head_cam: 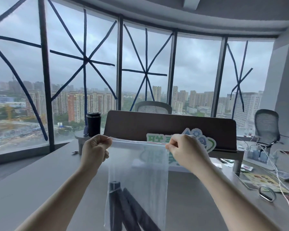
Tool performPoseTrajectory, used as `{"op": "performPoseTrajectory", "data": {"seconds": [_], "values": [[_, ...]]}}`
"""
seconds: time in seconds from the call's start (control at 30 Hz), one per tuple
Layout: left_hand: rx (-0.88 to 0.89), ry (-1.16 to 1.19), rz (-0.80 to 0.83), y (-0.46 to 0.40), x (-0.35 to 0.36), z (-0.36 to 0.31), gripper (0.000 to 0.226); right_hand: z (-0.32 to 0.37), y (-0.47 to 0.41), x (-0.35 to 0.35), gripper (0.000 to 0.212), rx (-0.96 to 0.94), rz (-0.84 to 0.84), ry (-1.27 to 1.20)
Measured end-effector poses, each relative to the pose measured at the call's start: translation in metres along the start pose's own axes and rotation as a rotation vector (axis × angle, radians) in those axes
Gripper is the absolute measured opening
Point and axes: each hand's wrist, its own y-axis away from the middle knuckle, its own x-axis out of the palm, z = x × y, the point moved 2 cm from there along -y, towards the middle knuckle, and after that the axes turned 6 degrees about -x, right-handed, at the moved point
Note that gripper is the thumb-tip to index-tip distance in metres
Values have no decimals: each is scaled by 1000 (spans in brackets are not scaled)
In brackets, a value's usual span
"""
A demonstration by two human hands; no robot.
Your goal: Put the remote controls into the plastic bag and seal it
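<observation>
From the head camera, a clear plastic zip bag (138, 177) hangs upright in the air above the grey desk (40, 180), held by its top strip. The left hand (94, 150) is curled into a fist, with thumb and fingers pinched on the left end of the strip. The right hand (184, 148) is curled the same way, pinching the right end, so the strip runs taut and nearly level between them. Whether the seal is pressed shut along its length cannot be told.

Inside the bag, at the bottom, lie dark remote controls (123, 209), long and slim, leaning at angles against each other; their lower ends run out of the picture.

Behind the bag stands a brown desk divider (157, 125) with a green-and-white sign (205, 144) leaning against it. A black tumbler (93, 124) stands to the left of the divider. To the right on the desk lie white cables (277, 170), a printed leaflet (260, 180) and a metal ring (267, 193)
</observation>
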Motion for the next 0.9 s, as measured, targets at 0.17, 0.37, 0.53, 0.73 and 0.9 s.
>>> {"op": "performPoseTrajectory", "data": {"seconds": [0.17, 0.37, 0.53, 0.73, 0.9], "values": [[-125, 1, 13, -65, -9, 21, 15, 1, -71, 69, 22, 57, -26, -159], [-67, 144, -145, -134, -41, 31, 20, 35, -118, 110, 18, -25, -186, -408], [-168, 109, -166, -130, -70, 101, 7, 35, -89, 182, 17, -14, 7, -394], [-331, 3, -181, -79, -96, 180, 16, 26, -29, 234, 12, -89, 532, -296], [-358, -242, -209, -36, -114, 190, 18, 19, -1, 184, 13, -134, 652, -341]]}}
